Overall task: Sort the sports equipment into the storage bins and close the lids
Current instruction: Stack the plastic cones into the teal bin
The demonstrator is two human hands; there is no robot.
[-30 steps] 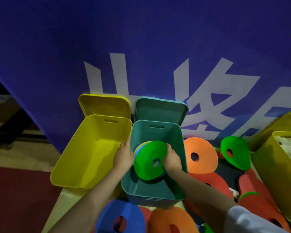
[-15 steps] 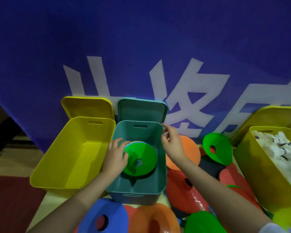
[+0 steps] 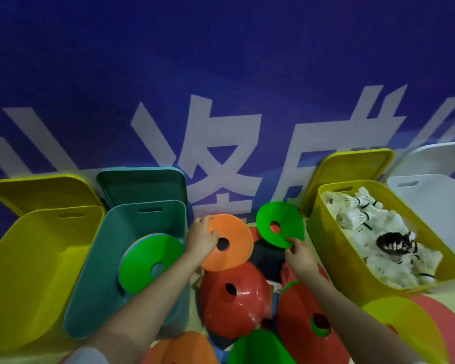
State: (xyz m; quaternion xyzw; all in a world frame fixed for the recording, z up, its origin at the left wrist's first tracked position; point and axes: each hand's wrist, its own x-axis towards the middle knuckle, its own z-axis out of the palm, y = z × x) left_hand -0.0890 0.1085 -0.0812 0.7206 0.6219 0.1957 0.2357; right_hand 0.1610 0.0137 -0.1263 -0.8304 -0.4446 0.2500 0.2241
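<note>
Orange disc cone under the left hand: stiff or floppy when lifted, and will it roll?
The orange disc cone is thin and shallow, so probably light and somewhat flexible. The left hand grips its rim, seemingly with little effort. Its low, wide shape suggests it will slide or lie flat rather than roll.

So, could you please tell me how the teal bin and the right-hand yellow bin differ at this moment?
The teal bin holds a stack of disc cones topped by a green one; the right-hand yellow bin is full of white shuttlecocks. The teal bin stands left of the loose cones, the yellow bin to their right. Both are open, lids propped behind them.
</note>
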